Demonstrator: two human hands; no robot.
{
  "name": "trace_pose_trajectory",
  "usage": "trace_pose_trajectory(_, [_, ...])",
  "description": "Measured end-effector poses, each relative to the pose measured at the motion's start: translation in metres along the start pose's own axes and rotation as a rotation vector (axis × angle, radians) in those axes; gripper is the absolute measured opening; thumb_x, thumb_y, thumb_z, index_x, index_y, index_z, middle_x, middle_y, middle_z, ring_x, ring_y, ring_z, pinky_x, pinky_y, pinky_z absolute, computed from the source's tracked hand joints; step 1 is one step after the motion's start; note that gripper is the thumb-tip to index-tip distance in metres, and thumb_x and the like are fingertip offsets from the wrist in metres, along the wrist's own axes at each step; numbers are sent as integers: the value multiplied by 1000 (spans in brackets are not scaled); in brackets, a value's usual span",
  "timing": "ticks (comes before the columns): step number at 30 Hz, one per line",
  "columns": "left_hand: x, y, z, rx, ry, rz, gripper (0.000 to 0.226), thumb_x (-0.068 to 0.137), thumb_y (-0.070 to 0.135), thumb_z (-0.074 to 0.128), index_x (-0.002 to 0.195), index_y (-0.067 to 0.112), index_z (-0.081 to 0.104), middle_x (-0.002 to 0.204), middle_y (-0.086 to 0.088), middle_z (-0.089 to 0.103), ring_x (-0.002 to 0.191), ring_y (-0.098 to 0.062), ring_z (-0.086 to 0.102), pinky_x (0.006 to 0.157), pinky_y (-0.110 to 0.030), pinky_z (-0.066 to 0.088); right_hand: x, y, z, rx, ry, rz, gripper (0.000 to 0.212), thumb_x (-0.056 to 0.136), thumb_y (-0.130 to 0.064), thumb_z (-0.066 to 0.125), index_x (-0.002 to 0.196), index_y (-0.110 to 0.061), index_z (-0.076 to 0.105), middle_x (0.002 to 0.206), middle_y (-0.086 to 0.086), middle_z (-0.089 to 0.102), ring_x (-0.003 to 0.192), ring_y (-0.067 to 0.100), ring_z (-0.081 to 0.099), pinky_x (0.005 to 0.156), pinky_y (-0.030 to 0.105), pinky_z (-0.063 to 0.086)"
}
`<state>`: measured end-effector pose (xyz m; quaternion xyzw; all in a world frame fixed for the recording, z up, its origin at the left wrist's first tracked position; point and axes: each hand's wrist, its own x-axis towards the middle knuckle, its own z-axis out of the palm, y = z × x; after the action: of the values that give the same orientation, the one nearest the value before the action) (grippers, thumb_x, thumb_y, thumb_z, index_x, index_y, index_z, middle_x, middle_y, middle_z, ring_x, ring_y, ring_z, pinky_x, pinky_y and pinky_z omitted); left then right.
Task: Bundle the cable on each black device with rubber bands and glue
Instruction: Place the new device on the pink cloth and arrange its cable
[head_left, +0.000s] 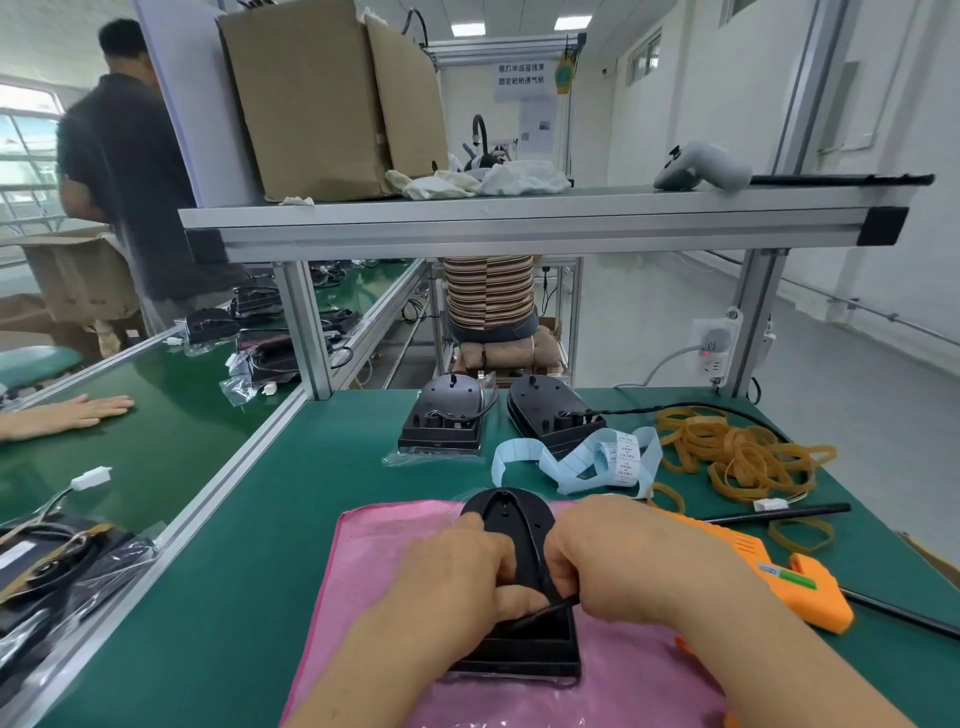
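Lower centre of frame: gripped a black device (511, 525), set on a pink cloth (374, 571) on the green table (260, 545), with both hands. Pinched its black cable (558, 604) between curled thumb and fingers of the left hand (457, 577). Closed the right hand (618, 561) round the same cable at the device's right side. Seen at lower right, just beside the cloth: an orange glue gun (810, 592). Seen above it: heaped tan rubber bands (737, 452). Seen at centre, side by side: two further black devices (444, 415).
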<state>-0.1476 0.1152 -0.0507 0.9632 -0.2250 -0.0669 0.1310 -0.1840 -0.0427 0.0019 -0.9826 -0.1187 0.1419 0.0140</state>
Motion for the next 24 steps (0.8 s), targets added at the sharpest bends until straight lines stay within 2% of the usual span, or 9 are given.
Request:
trace_pose_trajectory(2, [3, 2, 0, -104, 3, 76, 22, 82, 46, 71, 89, 26, 68, 95, 8, 49, 89, -15, 55, 76, -29, 48, -1, 1, 0, 12, -13, 18, 33, 78, 2, 56, 94, -23, 70, 95, -2, 69, 82, 18, 58, 63, 25, 43])
trace_pose_trajectory(4, [3, 3, 4, -247, -25, 97, 12, 81, 38, 74, 82, 26, 72, 83, 12, 56, 75, -5, 55, 67, -24, 48, -2, 3, -1, 25, -20, 22, 32, 81, 2, 56, 96, -21, 72, 99, 1, 71, 81, 18, 57, 65, 25, 43])
trace_pose_trajectory(9, [3, -3, 15, -376, -36, 74, 14, 76, 38, 76, 70, 28, 70, 74, 16, 59, 58, 4, 51, 56, -13, 39, -6, 9, 0, 80, -17, 3, 28, 84, -2, 58, 97, -21, 75, 101, -1, 71, 79, 13, 56, 56, 16, 39])
trace_pose_trajectory(12, [2, -7, 16, -437, -36, 95, 11, 76, 37, 75, 67, 33, 69, 76, 16, 59, 57, 6, 51, 54, -9, 38, -6, 8, 1, 131, 75, -16, 22, 82, -6, 59, 87, -22, 74, 91, -3, 70, 79, 16, 63, 60, 19, 46])
trace_pose_trajectory(15, [1, -12, 16, -471, -48, 113, 3, 78, 37, 74, 78, 33, 74, 81, 15, 59, 60, 6, 52, 56, -8, 39, 0, 8, 2, 168, 130, -27, 14, 84, -13, 63, 77, -23, 72, 83, -5, 68, 79, 15, 65, 64, 24, 51])
trace_pose_trajectory(17, [0, -14, 16, -487, -59, 135, 11, 79, 39, 75, 90, 38, 73, 79, 16, 58, 61, 4, 50, 60, -12, 41, 5, 10, 6, 168, 118, -24, 14, 84, -14, 65, 76, -24, 71, 82, -5, 68, 79, 16, 65, 60, 22, 48])
trace_pose_trajectory(22, [-2, -12, 10, -430, -160, 195, 32, 86, 41, 66, 111, 55, 50, 73, 20, 54, 61, 2, 46, 65, -20, 40, 11, 22, 19, 277, 87, -1, 13, 82, -17, 74, 76, -28, 68, 83, -13, 62, 74, 3, 57, 57, 14, 36])
trace_pose_trajectory(24, [-2, -11, 5, -361, -190, 230, 36, 91, 39, 60, 117, 58, 45, 75, 19, 52, 63, 2, 46, 67, -21, 41, 9, 27, 22, 315, 99, 22, 16, 79, -18, 75, 74, -30, 65, 80, -14, 60, 72, 2, 55, 57, 14, 37])
